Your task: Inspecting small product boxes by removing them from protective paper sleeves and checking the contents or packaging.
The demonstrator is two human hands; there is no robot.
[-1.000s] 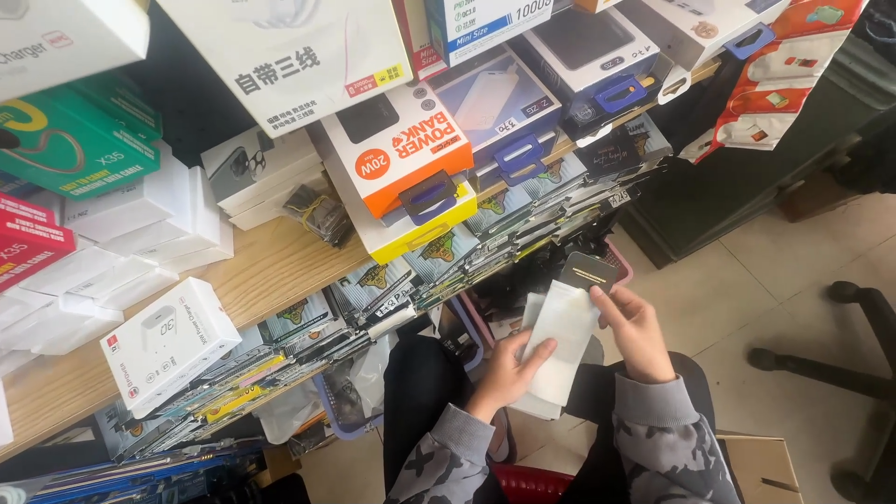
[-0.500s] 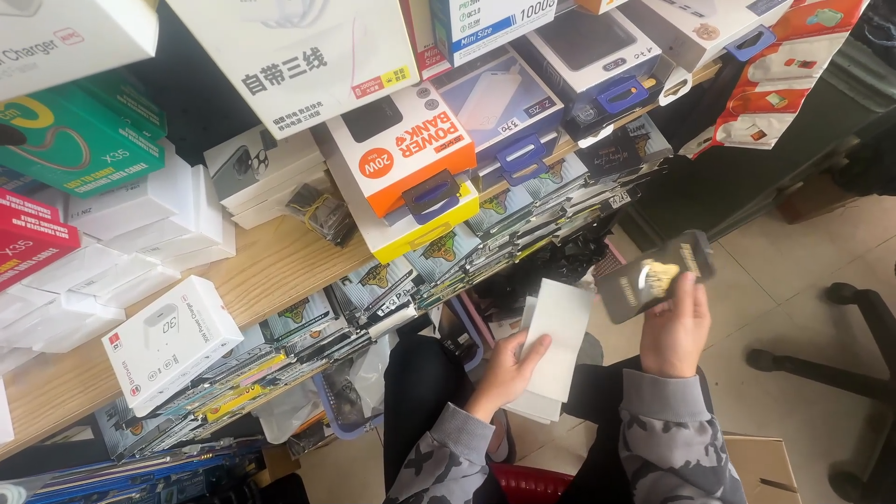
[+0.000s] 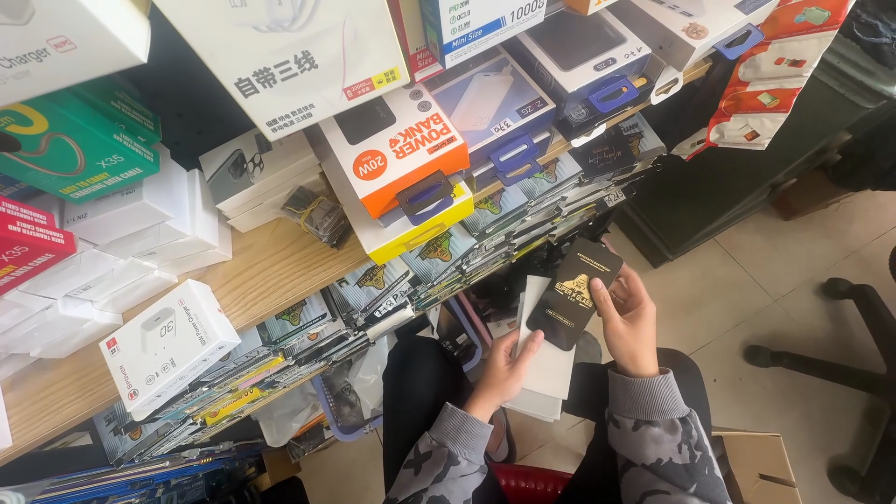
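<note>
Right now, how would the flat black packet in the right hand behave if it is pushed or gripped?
The black packet looks thin and flat, so probably light and fairly stiff. Its surface seems glossy, so it may slip between the right hand fingers. It cannot roll.

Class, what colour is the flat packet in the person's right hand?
Black packet with gold print, head view.

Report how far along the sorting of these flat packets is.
Done: nothing in view shows a finished pile. In hand: the right hand holds a flat black packet with gold print, while the left hand holds a plain white flat sleeve partly behind it. Left: a long row of similar flat packets stands along the edge of the wooden shelf.
</note>
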